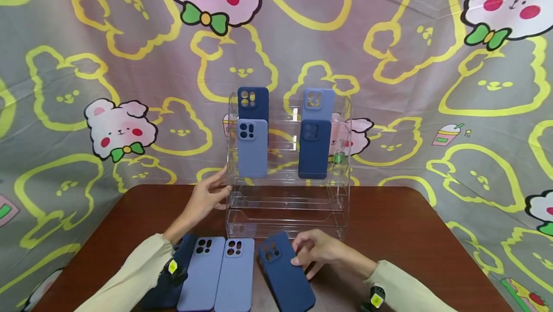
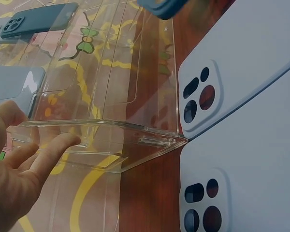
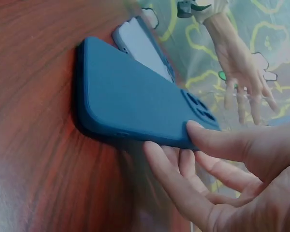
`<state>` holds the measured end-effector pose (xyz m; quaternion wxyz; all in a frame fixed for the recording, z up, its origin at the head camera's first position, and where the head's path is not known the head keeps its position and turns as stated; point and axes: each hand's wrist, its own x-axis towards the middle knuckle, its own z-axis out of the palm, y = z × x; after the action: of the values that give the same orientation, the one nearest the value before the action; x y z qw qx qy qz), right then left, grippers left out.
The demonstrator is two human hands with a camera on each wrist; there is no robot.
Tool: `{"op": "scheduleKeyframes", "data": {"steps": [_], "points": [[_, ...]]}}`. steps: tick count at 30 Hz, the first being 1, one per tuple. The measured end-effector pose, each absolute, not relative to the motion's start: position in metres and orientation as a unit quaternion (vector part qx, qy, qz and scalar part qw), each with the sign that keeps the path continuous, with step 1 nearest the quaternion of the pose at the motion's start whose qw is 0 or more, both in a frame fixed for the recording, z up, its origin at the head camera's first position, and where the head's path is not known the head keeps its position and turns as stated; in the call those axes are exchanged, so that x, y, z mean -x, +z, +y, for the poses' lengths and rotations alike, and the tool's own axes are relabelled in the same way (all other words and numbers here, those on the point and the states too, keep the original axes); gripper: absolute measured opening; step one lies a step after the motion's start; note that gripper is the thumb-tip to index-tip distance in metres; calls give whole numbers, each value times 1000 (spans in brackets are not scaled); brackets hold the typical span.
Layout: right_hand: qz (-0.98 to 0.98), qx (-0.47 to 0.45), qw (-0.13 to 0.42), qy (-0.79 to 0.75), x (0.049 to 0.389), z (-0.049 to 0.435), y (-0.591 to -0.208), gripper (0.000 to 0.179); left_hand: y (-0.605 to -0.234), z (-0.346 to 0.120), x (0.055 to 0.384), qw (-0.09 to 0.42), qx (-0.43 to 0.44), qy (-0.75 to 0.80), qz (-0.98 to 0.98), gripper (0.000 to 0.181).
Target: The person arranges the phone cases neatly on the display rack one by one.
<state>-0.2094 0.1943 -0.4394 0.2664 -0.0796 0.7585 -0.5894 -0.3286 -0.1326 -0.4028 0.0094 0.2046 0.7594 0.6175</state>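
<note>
My right hand (image 1: 317, 249) pinches a dark blue phone case (image 1: 287, 271) by its side edge, thumb on the back and fingers at the edge and underneath. In the right wrist view the case's camera end tilts up off the table. My left hand (image 1: 209, 192) is at the left side of a clear acrylic tiered rack (image 1: 287, 230), its fingers fairly straight and spread against the side panel. On the upper tiers stand a dark blue case (image 1: 253, 103) above a light blue case (image 1: 252, 153) at left, and a light blue case (image 1: 318, 103) above a dark blue case (image 1: 314, 153) at right.
Two light blue cases (image 1: 235, 273) lie side by side on the brown table (image 1: 389, 225) before the rack. A dark blue case (image 1: 162, 290) lies left of them, partly under my left sleeve. A patterned cloth (image 1: 389, 125) hangs behind the table.
</note>
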Motion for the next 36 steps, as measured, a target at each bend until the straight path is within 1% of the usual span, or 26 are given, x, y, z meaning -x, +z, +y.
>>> {"op": "scheduleKeyframes", "data": {"steps": [10, 14, 21, 28, 32, 36], "points": [[738, 137, 230, -619, 216, 195, -431, 26, -400, -137, 328, 5, -209, 612, 762, 68], [737, 149, 220, -621, 220, 193, -430, 28, -400, -137, 328, -1, -207, 612, 763, 68], [734, 166, 191, -630, 221, 193, -427, 29, -404, -134, 328, 7, -205, 615, 762, 68], [733, 167, 165, -638, 228, 195, -409, 34, -405, -134, 326, 8, -196, 612, 766, 68], [748, 184, 131, -624, 235, 196, -393, 34, -404, -135, 327, 6, -200, 609, 768, 67], [772, 197, 70, -601, 242, 193, -374, 33, -402, -134, 328, 7, -201, 608, 768, 68]]}}
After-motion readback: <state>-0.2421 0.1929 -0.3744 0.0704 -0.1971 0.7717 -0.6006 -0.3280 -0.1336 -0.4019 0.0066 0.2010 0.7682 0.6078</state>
